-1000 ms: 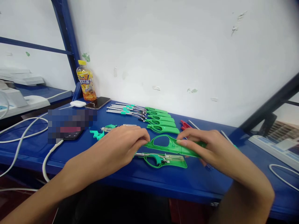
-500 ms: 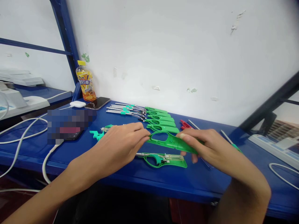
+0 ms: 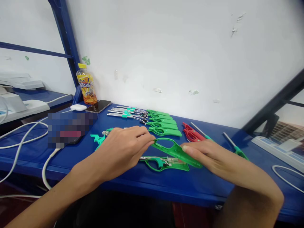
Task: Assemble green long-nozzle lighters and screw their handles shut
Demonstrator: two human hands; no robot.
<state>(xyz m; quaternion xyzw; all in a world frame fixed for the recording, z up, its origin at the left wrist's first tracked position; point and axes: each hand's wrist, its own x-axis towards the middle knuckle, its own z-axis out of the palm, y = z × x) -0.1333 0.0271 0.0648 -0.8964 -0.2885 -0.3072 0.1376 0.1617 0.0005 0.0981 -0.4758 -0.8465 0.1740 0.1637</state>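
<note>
Between my two hands is a green lighter shell half, held above the table and sloping down to the right. My left hand pinches its narrow tip beside the oval trigger opening. My right hand is closed on its wide handle end, thumb on top. Just beneath lies another green lighter half with a metal tube, a teal trigger and a clear fuel tank set in it; the shell above partly covers it. Loose teal triggers lie left of my left hand, partly hidden by it.
Several green lighter shells and metal tubes with wires are lined up along the back. Red shells and long-nosed lighters lie to the right. A drink bottle, phone and white cables occupy the left.
The shell's handle end has dropped and tilted, bringing it lower over the assembled half. My right hand has moved slightly down and right; my left hand keeps its pinch.
</note>
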